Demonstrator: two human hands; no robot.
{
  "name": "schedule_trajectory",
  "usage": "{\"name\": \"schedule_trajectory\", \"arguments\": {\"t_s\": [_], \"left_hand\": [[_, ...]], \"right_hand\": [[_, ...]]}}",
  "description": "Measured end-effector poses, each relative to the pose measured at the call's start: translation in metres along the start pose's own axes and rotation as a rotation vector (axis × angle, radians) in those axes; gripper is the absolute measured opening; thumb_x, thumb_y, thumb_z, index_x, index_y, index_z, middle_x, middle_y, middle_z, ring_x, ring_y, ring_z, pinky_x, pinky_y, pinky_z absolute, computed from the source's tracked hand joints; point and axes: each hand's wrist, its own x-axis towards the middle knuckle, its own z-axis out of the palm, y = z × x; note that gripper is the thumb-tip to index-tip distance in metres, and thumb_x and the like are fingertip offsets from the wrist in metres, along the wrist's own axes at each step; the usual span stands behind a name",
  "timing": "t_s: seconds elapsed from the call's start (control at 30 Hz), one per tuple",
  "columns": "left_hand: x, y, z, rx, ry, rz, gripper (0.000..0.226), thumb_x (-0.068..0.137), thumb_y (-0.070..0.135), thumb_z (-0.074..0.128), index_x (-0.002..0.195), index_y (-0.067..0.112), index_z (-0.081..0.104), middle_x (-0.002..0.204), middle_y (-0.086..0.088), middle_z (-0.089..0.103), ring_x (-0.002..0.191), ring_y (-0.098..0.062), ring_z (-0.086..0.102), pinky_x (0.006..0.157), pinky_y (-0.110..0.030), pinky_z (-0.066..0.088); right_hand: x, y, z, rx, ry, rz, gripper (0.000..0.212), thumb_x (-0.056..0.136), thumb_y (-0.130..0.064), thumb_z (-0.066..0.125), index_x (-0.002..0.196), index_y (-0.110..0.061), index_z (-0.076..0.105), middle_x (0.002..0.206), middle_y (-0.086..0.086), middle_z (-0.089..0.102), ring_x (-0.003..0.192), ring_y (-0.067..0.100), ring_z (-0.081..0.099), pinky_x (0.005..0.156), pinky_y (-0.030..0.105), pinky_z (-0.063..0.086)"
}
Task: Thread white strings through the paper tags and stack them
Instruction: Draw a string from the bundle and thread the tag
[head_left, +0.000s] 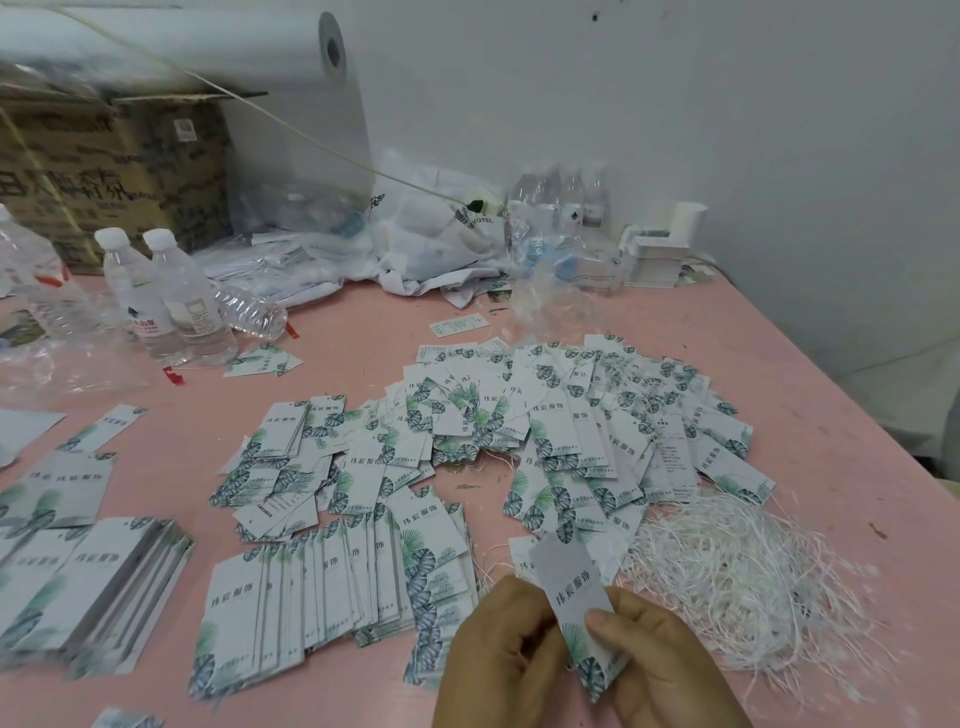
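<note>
Near the front edge of the pink table (363, 691), the left hand (498, 660) curls round the lower edge of one paper tag (579, 603), and the right hand (660, 670) pinches it by thumb. Its long axis runs up and away from both hands, holed end far. The white strings (737, 587) lie just right, nearer the right hand.

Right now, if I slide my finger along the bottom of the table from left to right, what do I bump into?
Blurry tag stack → fanned row of tags → left hand → held tag → right hand → white strings.
</note>
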Motion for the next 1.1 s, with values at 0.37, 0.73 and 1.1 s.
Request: {"name": "schedule_trajectory", "arguments": {"t_s": [0.37, 0.73, 1.1], "left_hand": [[0.002, 0.010, -0.004, -0.061, 0.159, -0.276, 0.040, 0.084, -0.008, 0.065, 0.075, 0.031, 0.073, 0.065, 0.004, 0.062, 0.050, -0.003, 0.048, 0.050, -0.014, 0.036], [0.004, 0.008, -0.004, -0.072, 0.118, -0.371, 0.043, 0.084, -0.002, 0.065, 0.077, 0.040, 0.070, 0.061, -0.005, 0.062, 0.049, -0.003, 0.050, 0.052, -0.014, 0.039], [0.004, 0.004, -0.006, -0.118, 0.192, -0.400, 0.041, 0.087, -0.001, 0.063, 0.082, 0.038, 0.072, 0.076, -0.003, 0.069, 0.063, -0.011, 0.061, 0.061, -0.016, 0.048]], "right_hand": [[0.018, -0.015, -0.005, -0.106, 0.227, -0.099, 0.027, 0.072, -0.003, 0.061, 0.098, 0.003, 0.068, 0.086, 0.027, 0.072, 0.061, 0.029, 0.068, 0.049, 0.033, 0.055], [0.117, -0.115, 0.042, -0.674, 0.504, -0.313, 0.030, 0.094, -0.005, 0.052, 0.122, 0.007, 0.053, 0.128, 0.027, 0.051, 0.096, 0.031, 0.060, 0.070, 0.028, 0.056], [0.036, -0.036, -0.009, -0.991, 0.453, -0.673, 0.032, 0.096, -0.014, 0.055, 0.096, -0.046, 0.060, 0.103, -0.022, 0.061, 0.088, -0.006, 0.059, 0.072, 0.015, 0.045]]}}
